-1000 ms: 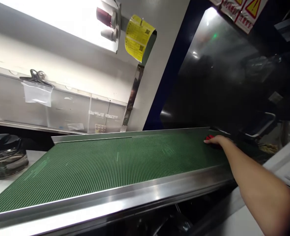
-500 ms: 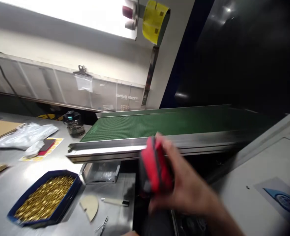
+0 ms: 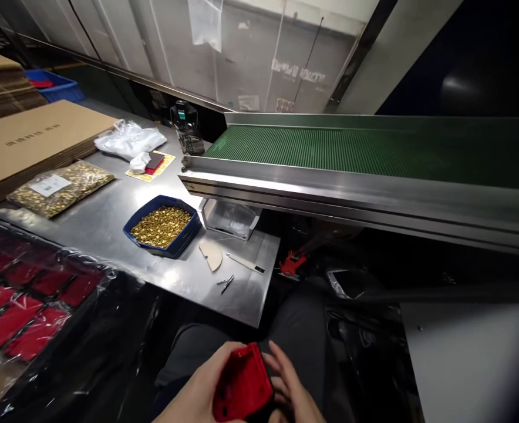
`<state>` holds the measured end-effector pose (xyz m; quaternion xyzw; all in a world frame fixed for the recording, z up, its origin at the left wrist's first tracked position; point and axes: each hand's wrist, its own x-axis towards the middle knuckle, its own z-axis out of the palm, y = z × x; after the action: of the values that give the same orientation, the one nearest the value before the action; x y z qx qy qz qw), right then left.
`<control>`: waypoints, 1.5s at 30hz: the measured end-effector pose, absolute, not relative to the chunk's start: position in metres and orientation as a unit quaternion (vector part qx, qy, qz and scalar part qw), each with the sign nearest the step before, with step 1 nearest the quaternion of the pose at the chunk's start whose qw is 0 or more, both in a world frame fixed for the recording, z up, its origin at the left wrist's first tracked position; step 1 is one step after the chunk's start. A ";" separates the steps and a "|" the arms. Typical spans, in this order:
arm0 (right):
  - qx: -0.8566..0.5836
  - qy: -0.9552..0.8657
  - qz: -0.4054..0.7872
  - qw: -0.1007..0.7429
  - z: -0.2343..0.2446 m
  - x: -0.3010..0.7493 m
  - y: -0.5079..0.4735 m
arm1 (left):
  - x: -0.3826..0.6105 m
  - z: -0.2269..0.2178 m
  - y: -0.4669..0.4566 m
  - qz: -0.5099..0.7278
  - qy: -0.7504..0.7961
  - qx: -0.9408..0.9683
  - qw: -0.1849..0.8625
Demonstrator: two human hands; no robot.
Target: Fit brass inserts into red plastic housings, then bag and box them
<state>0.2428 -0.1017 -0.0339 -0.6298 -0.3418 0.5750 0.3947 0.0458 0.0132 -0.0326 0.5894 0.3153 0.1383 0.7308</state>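
Observation:
A red-and-black hollow plastic housing [image 3: 245, 383] is between my hands at the bottom of the head view, above my lap, its red inside facing up. My left hand [image 3: 200, 390] grips its left side, with the thumb along the upper rim. On the other side, the bent fingers of my right hand [image 3: 292, 388] lie against the black outer wall. Part of the right fingers is hidden behind the housing. Beyond my lap, the metal table [image 3: 162, 288] carries a blue tray [image 3: 184, 244] of small brass-coloured parts.
A green conveyor belt [image 3: 299, 147] with a metal side rail crosses to the right. Tweezers [image 3: 226, 284], a white-handled tool [image 3: 244, 262] and a cream disc [image 3: 212, 256] lie near the table corner. Plastic-covered red parts [image 3: 13, 317] are at left; a bottle [image 3: 186, 129] stands behind.
My right hand has brought the housing down from beside the conveyor rail to my lap. My left hand, barely visible before, now holds it too. The view has tilted downward.

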 end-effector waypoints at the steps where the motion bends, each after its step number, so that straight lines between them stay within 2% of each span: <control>1: -0.614 -0.320 0.604 0.395 -0.030 0.248 -0.098 | 0.046 -0.035 0.015 0.126 0.306 0.646 0.688; 3: -0.606 -0.316 0.625 0.377 -0.021 0.253 -0.087 | 0.046 -0.040 0.016 0.110 0.278 0.730 0.614; 6: -0.615 -0.296 0.629 0.371 -0.010 0.254 -0.070 | 0.044 -0.039 0.014 0.131 0.271 0.750 0.589; 10: -0.569 -0.160 0.673 0.443 -0.009 0.251 -0.064 | 0.043 -0.027 0.011 0.176 0.371 0.637 0.652; 14: -0.567 -0.155 0.674 0.448 -0.014 0.249 -0.063 | 0.050 -0.023 0.009 0.225 0.330 0.469 0.788; 16: -0.605 -0.228 0.642 0.412 -0.005 0.251 -0.059 | 0.052 -0.026 0.009 0.243 0.302 0.377 0.841; 19: -0.650 -0.397 0.568 0.312 0.024 0.257 -0.049 | 0.051 -0.029 0.015 0.210 0.269 0.248 0.906; 21: -0.634 -0.486 0.550 0.245 0.044 0.259 -0.042 | 0.052 -0.027 0.021 0.122 0.217 0.231 0.941; 23: -0.605 -0.537 0.547 0.214 0.056 0.258 -0.036 | 0.055 -0.021 0.027 0.027 0.151 0.272 0.950; 25: -0.590 -0.548 0.541 0.244 0.057 0.255 -0.033 | 0.061 -0.014 0.028 -0.012 0.118 0.286 0.951; 29: -0.601 -0.478 0.483 0.421 0.038 0.247 -0.039 | 0.062 -0.005 0.011 0.021 0.144 0.129 0.981; 32: -0.573 -0.407 0.518 0.487 0.025 0.240 -0.050 | 0.055 -0.004 -0.007 0.042 0.163 0.070 0.983; 36: -0.514 -0.352 0.582 0.523 0.025 0.231 -0.058 | 0.049 0.000 -0.015 0.042 0.159 0.077 0.983; 45: -0.619 -0.313 0.507 0.512 0.029 0.224 -0.065 | 0.052 0.003 -0.017 0.028 0.174 0.058 0.983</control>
<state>0.2236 -0.0649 0.0294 -0.6190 -0.3127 0.5065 0.5123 0.0521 -0.0168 0.0028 0.0577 0.1741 0.0279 0.9826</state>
